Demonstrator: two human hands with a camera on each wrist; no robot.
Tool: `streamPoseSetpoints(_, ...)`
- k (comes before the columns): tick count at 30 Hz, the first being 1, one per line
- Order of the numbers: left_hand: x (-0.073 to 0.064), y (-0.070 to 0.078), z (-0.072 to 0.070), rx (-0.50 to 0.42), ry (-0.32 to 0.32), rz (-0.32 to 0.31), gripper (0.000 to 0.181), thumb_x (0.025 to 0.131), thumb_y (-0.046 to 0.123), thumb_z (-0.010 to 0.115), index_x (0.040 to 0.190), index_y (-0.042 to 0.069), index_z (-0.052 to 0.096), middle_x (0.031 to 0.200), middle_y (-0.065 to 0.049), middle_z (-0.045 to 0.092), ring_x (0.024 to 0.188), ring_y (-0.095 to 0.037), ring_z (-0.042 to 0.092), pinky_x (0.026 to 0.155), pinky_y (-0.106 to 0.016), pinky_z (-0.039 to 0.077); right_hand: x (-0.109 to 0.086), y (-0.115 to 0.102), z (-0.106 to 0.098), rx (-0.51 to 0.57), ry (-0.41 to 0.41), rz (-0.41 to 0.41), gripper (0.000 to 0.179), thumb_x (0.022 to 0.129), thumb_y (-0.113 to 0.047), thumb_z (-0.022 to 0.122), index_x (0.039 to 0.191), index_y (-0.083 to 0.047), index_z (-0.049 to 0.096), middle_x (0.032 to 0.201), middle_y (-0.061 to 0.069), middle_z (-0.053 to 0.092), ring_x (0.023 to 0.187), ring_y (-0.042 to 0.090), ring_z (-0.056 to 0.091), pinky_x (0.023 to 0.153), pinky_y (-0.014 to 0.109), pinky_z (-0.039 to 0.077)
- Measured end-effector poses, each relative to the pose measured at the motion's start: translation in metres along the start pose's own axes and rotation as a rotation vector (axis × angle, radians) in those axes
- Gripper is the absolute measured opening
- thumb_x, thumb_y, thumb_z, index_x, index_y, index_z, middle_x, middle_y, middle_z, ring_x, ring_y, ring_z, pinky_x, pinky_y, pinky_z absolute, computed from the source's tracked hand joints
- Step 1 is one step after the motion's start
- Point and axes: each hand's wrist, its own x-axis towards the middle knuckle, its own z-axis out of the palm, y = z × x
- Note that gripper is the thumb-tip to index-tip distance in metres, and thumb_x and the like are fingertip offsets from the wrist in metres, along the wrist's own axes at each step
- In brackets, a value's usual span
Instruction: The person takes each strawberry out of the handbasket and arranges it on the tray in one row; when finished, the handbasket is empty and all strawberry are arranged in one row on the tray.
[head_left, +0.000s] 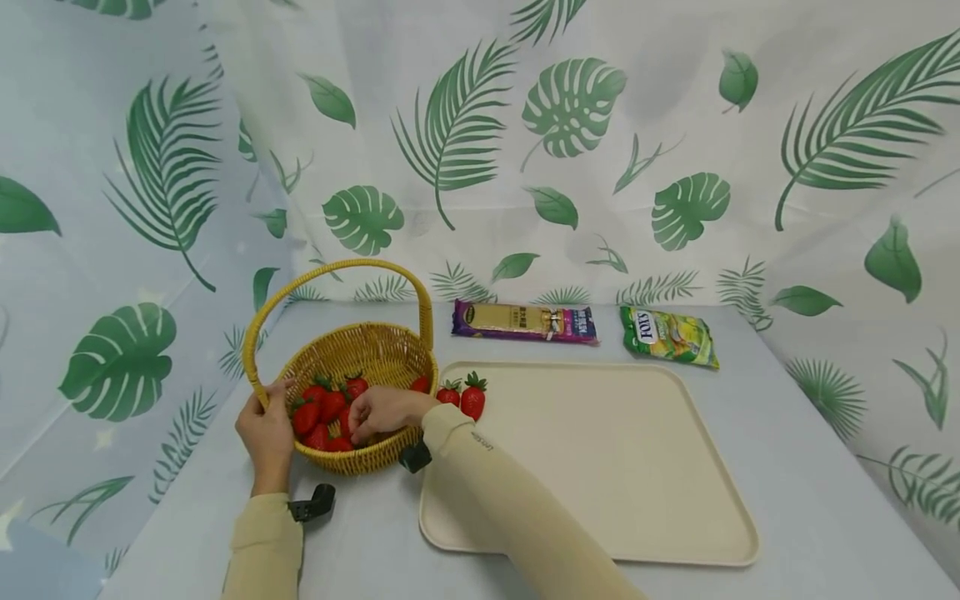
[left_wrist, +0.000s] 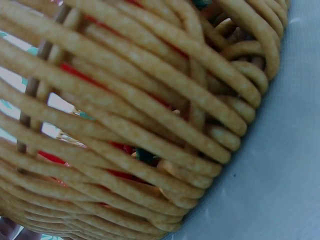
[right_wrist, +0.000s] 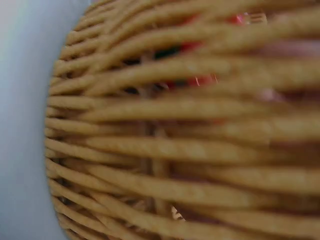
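Observation:
A yellow woven basket [head_left: 378, 354] with a tall arched handle stands at the left of the table. Several red strawberries [head_left: 332, 406] with green leaves lie inside it. My left hand [head_left: 266, 433] grips the basket's left side by the foot of the handle. Over the near right rim, my right hand [head_left: 386, 410] reaches in with bent fingers among the strawberries; whether it pinches one is hidden. Both wrist views are filled by the basket's woven wall [left_wrist: 140, 100], with red fruit showing through the gaps. Two strawberries [head_left: 473, 402] lie at the tray's upper left corner.
A beige tray [head_left: 600, 458] lies right of the basket, under my right forearm. Behind it are a purple and gold packet [head_left: 525, 322] and a green FOX'S candy bag [head_left: 670, 336]. A leaf-patterned curtain [head_left: 480, 167] closes off the back and sides.

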Motion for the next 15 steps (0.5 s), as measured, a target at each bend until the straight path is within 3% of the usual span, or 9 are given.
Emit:
streamPoseSetpoints(6, 0.0008, 0.0017, -0.001, 0.005, 0.0, -0.007, 0.036, 0.1, 0.027, 0.055, 0.106, -0.003, 0.072, 0.108, -0.014, 0.069, 0.082, -0.005, 0.048, 0.072, -0.024, 0.031, 0.003, -0.0014, 0.0046, -0.086, 0.098, 0.051, 0.021, 0.088, -0.02, 0.073, 0.073, -0.014, 0.061, 0.069, -0.006, 0.057, 0.064, 0.007, 0.048, 0.06, 0.02, 0.04)
streamPoseSetpoints(11, 0.0005, 0.0013, -0.0008, -0.009, -0.014, -0.007, 0.034, 0.101, 0.026, 0.054, 0.108, -0.002, 0.072, 0.113, -0.018, 0.069, 0.084, -0.005, 0.049, 0.073, -0.025, 0.031, 0.0036, -0.0034, 0.0058, -0.136, 0.137, 0.113, 0.021, 0.085, -0.02, 0.076, 0.079, -0.014, 0.058, 0.074, -0.003, 0.054, 0.067, 0.01, 0.048, 0.06, 0.021, 0.04)
streamPoseSetpoints(15, 0.0015, 0.0008, 0.0003, -0.018, -0.005, -0.012, 0.032, 0.1, 0.025, 0.055, 0.107, -0.001, 0.073, 0.109, -0.019, 0.069, 0.082, -0.007, 0.048, 0.074, -0.024, 0.032, 0.0045, -0.0031, 0.0039, -0.123, 0.155, 0.12, 0.024, 0.083, -0.019, 0.078, 0.093, -0.012, 0.058, 0.086, -0.002, 0.056, 0.076, 0.01, 0.05, 0.066, 0.021, 0.042)
